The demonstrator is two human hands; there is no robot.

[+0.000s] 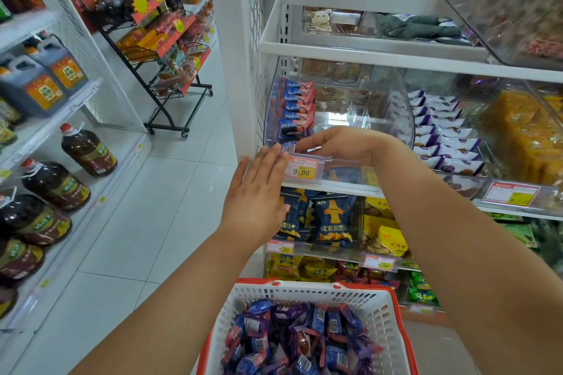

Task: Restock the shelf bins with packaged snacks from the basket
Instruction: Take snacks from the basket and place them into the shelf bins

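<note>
A white basket with a red rim (377,310) stands low in front of me, filled with several blue, purple and pink snack packets (304,341). On the shelf above, a clear plastic bin (350,109) holds a row of blue-and-pink packets (297,108) along its left wall. My right hand (344,144) reaches over the bin's front edge and pinches a blue packet (288,148) at the bin's front left corner. Just left of the bin front, my left hand (259,192) is held flat with straight fingers, its fingertips near that packet.
Price tags (301,169) run along the shelf edges. A neighbouring bin (444,134) holds white-and-purple packets. Lower shelves carry blue and yellow snack bags (330,222). Oil bottles (88,151) line the left shelving. A black wheeled rack (170,70) stands down the tiled aisle.
</note>
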